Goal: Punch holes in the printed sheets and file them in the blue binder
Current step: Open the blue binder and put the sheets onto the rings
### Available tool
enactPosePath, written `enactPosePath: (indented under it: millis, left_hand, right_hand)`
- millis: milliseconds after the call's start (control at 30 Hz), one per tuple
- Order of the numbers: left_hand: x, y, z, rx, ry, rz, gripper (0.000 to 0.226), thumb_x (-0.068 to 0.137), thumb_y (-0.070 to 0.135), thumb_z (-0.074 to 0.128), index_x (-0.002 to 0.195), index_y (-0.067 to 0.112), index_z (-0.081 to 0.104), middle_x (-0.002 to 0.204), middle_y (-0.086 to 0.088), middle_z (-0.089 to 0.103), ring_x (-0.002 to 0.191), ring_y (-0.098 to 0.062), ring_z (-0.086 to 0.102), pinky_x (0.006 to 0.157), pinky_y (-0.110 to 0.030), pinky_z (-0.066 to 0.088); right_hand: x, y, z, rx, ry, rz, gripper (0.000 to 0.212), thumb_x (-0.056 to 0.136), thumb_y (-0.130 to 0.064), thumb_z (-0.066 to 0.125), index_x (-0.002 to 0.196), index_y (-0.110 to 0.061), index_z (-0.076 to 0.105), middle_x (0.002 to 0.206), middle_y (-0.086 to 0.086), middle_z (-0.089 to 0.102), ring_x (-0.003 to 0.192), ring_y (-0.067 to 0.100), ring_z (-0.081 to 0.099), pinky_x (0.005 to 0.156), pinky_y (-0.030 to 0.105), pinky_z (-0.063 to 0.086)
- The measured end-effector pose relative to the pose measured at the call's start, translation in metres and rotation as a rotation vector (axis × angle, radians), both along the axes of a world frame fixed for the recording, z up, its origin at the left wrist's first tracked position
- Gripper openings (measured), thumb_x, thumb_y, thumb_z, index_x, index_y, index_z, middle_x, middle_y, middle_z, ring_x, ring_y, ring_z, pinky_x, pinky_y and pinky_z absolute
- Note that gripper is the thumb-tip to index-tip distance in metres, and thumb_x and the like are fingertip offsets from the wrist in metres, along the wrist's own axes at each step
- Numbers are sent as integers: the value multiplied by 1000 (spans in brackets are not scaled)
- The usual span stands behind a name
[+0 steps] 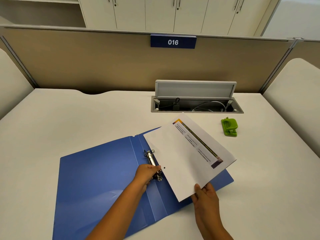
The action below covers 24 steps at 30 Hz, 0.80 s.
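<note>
The blue binder (97,172) lies open and flat on the white desk. Its metal ring mechanism (152,161) runs along the spine. My left hand (145,172) grips the near part of that mechanism, covering the lower ring. My right hand (205,192) pinches the near corner of the printed sheets (183,156), holding them tilted over the binder's right cover. One punched hole shows near the sheets' left edge, close to the rings. The printed text runs along the far right side of the sheets.
A green hole punch (229,127) stands on the desk (69,118) to the right of the sheets. Behind it an open cable tray (196,106) with its lid up is set into the desk. A tan partition (103,66) closes the back.
</note>
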<state>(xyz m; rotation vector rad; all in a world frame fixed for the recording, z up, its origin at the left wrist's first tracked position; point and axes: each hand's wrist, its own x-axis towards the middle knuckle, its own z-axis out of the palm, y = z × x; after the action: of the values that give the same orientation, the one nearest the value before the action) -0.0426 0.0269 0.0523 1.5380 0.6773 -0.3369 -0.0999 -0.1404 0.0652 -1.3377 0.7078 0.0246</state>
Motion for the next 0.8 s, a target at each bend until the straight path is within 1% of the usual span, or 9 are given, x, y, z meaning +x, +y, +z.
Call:
enactPosePath:
  millis: [100,200,400,467,567,700,800]
  left_hand:
    - [0,1,-1,-15,20,17,22,80,17,68,62,11,58,52,-3,46,43,-9,36,31,-11,22]
    - [-1,1,-3,-21,27,20,22,79,17,69,62,10,58,54,-4,47,46,-11,36,30,-12,25]
    - [2,2,-5,-65,55,39,21,79,9,68,62,7,56,58,-7,50,44,-10,44,37,-17,46]
    - [3,3,-5,-83,65,36,20,80,8,68,63,6,56,61,-8,52,49,-12,46,41,-18,49]
    - [4,4,-5,-86,76,22,20,81,7,66,63,6,55,63,-9,53,54,-12,48,45,-19,51]
    - [5,6,-5,-77,87,9,17,81,6,65,67,5,56,66,-9,54,57,-12,49,46,-19,52]
    - [5,7,-6,-37,86,-18,18,81,7,66,67,6,55,66,-8,53,56,-12,49,47,-20,52]
  right_hand:
    - [-1,2,-2,-9,-5,6,39,92,-11,45,131,-9,40,113,-1,45,102,22,46,103,52,39]
    - [-4,1,-3,-2,1,13,39,92,-9,46,130,-8,41,112,0,46,102,23,47,101,50,40]
    - [-11,-1,-6,41,23,38,42,89,-4,51,129,-10,41,113,4,51,102,27,51,97,46,43]
    - [-13,0,-6,37,23,48,42,88,-3,52,128,-11,41,109,3,52,101,27,51,95,45,44]
    - [-14,0,-5,38,29,70,43,87,-3,54,127,-12,41,109,3,52,100,26,52,94,46,45]
    - [-15,-1,-4,34,11,115,41,85,-1,57,121,-13,43,99,1,54,99,26,52,87,39,46]
    - [-15,0,-7,36,9,133,40,83,0,59,115,-17,42,100,1,54,100,26,52,89,41,46]
